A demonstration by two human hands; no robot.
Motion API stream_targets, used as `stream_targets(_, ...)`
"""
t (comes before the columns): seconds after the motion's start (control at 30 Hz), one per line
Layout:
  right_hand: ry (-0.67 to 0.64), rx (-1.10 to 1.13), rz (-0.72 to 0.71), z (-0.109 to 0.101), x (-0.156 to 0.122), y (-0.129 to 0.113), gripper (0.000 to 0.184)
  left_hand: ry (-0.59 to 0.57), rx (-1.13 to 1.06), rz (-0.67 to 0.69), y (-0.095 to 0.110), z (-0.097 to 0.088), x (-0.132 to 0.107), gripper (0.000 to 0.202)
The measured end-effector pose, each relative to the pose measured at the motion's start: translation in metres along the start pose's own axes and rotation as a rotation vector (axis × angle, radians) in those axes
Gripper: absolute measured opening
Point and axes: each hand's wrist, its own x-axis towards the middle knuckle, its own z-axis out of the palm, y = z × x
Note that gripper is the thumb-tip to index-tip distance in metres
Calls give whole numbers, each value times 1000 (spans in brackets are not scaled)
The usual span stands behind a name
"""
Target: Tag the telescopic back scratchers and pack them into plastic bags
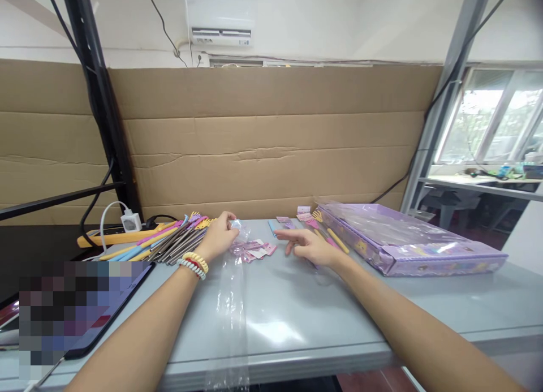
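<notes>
My left hand (217,237) is closed at the top of a long clear plastic sleeve (231,307), which runs down the table and over its front edge. Small pink printed cards (258,250) lie just right of that hand. My right hand (311,246) hovers open, index finger stretched out, over more small cards. Past it lie a few back scratchers (337,240) with yellow and pink handles; one yellow claw end shows. A large pile of back scratchers (178,242), with metal rods and coloured handles, lies left of my left hand.
A purple box (445,259) with clear film stands at the right. A tablet or phone with a blurred screen (93,307) lies front left, by a yellow power strip (110,237) with a white charger (131,221). Cardboard (271,137) walls the back between metal shelf posts.
</notes>
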Motion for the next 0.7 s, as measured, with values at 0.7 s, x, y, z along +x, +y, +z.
stream_targets(0.7, 34, -9, 47, 10, 0, -10, 25, -498, -350, 83, 29, 32, -29, 42)
